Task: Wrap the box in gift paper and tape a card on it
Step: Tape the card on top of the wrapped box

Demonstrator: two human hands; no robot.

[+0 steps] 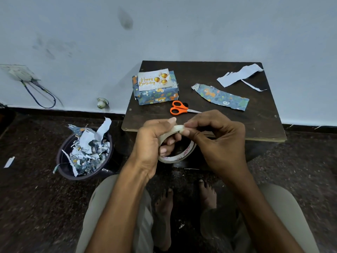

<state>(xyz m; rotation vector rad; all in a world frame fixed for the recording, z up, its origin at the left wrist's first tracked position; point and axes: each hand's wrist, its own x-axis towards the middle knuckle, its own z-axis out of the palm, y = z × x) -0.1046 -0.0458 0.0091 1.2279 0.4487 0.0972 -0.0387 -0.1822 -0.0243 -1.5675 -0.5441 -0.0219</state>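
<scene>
Fingers of the left hand (153, 137) hide part of the tape roll (176, 154) they grip; the right hand (215, 137) pinches its rim. Card (155, 79) lies on the wrapped box (156, 96), on the table (237, 123).

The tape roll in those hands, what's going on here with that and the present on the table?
A person is working at the tape roll: the left hand grips it with fingers through its core, while the right hand pinches at its top edge, apparently picking at the tape end. On the small table the box is already wrapped, with a birthday card lying on top. Orange scissors and a leftover paper strip lie beside it.
</scene>
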